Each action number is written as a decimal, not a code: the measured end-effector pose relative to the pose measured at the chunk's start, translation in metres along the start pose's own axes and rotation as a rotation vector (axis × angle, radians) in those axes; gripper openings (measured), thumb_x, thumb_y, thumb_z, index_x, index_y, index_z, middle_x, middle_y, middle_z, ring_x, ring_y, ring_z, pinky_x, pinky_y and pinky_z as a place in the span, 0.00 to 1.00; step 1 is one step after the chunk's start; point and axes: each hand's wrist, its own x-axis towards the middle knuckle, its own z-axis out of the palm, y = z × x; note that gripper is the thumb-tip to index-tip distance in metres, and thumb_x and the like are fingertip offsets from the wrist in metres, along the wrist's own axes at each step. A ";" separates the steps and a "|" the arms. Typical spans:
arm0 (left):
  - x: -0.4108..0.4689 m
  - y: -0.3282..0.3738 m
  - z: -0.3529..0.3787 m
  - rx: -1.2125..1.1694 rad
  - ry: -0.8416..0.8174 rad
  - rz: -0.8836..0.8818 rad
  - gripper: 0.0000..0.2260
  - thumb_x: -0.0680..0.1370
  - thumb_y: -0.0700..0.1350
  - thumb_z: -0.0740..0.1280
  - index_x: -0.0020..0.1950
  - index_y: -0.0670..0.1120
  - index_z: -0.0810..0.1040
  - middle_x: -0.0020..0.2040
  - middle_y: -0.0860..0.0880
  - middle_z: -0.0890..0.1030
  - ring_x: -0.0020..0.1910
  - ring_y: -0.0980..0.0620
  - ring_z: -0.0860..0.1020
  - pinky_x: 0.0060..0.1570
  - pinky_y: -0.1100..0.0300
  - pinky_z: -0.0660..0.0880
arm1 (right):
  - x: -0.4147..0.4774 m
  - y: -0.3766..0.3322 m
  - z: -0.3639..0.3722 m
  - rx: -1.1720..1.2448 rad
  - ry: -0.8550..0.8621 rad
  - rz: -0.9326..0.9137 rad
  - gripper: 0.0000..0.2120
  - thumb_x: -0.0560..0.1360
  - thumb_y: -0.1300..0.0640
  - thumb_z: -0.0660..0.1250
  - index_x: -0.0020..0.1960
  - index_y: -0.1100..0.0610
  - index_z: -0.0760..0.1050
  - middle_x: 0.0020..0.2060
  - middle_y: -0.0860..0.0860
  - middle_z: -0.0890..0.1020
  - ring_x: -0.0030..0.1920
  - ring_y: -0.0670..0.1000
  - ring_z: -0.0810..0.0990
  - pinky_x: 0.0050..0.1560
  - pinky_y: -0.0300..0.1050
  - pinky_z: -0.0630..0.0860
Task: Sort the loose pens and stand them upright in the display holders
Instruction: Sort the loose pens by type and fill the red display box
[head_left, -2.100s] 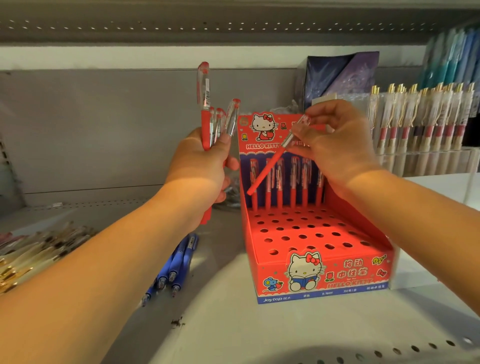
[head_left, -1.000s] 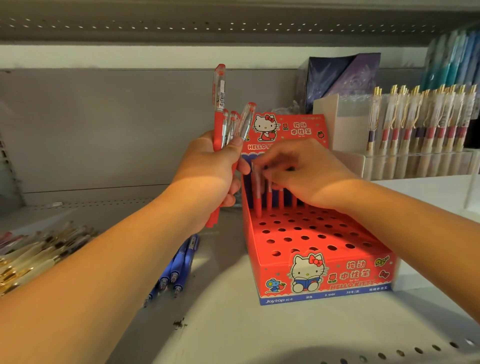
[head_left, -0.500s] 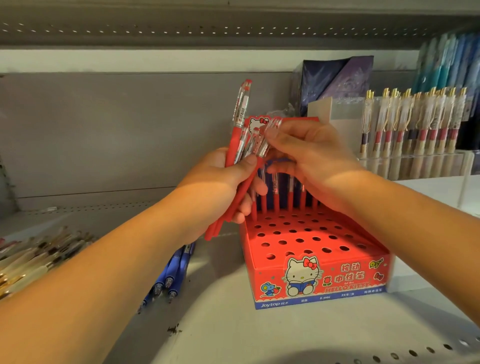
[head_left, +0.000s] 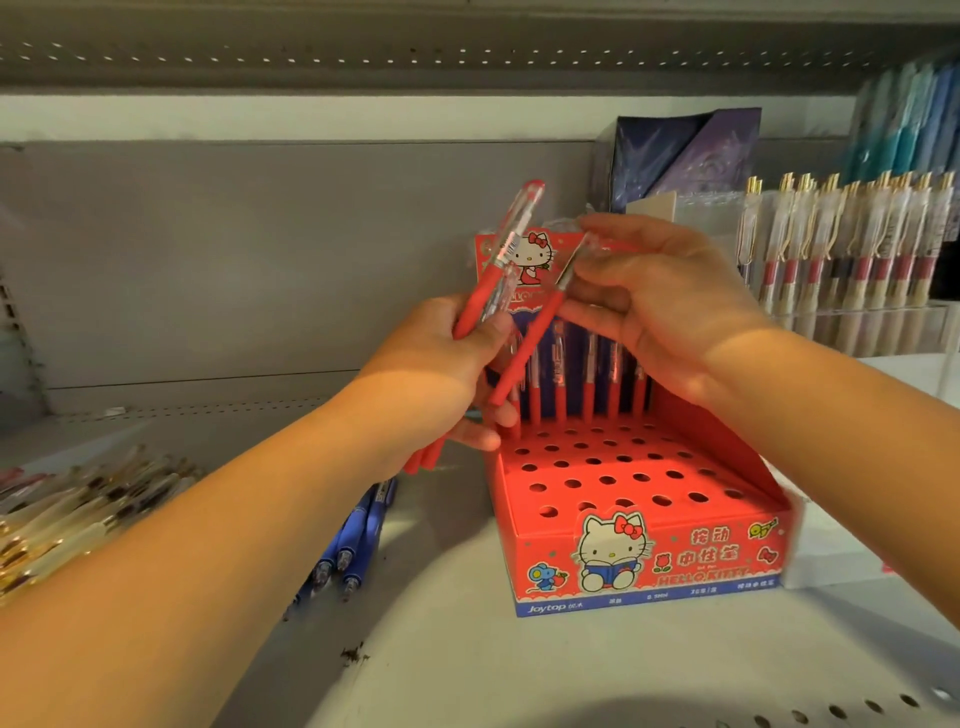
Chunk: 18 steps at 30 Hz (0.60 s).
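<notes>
A red cartoon-cat display box (head_left: 644, 558) stands on the shelf, its stepped top full of round holes. Several red pens (head_left: 561, 384) stand upright in its back row. My left hand (head_left: 441, 379) grips a small bunch of red pens (head_left: 491, 280), caps up, just left of the box. My right hand (head_left: 660, 306) pinches a single red pen (head_left: 524, 358) by its clear cap end. That pen slants down-left above the back row, its tip close to my left fingers.
Blue pens (head_left: 358, 540) lie loose on the shelf left of the box. A heap of gold-clipped pale pens (head_left: 78, 504) lies at far left. A clear holder (head_left: 852, 312) with upright gold-clipped pens stands at right, purple packs behind it.
My right hand set one pen into the back row, went to the bunch in my left hand and has drawn a single pen out of it. The bunch tilted right.
</notes>
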 end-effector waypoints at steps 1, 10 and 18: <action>0.001 0.000 -0.001 0.011 0.041 0.003 0.08 0.84 0.48 0.59 0.51 0.47 0.74 0.30 0.53 0.80 0.24 0.52 0.77 0.22 0.59 0.75 | 0.003 -0.001 -0.003 -0.020 0.018 -0.008 0.17 0.77 0.71 0.63 0.63 0.59 0.75 0.52 0.58 0.85 0.45 0.54 0.86 0.44 0.48 0.83; 0.004 0.003 -0.003 -0.156 0.100 -0.063 0.09 0.84 0.50 0.60 0.49 0.47 0.73 0.25 0.53 0.67 0.18 0.58 0.59 0.19 0.69 0.56 | 0.004 0.006 -0.006 -0.393 -0.035 -0.227 0.20 0.76 0.74 0.64 0.55 0.50 0.78 0.44 0.49 0.84 0.43 0.46 0.86 0.38 0.40 0.82; 0.001 0.006 -0.003 -0.226 0.081 -0.093 0.11 0.83 0.53 0.60 0.51 0.46 0.74 0.25 0.53 0.67 0.18 0.57 0.58 0.19 0.70 0.55 | 0.006 0.019 -0.007 -0.513 -0.131 -0.230 0.23 0.75 0.73 0.66 0.54 0.45 0.80 0.39 0.45 0.82 0.38 0.46 0.84 0.40 0.41 0.82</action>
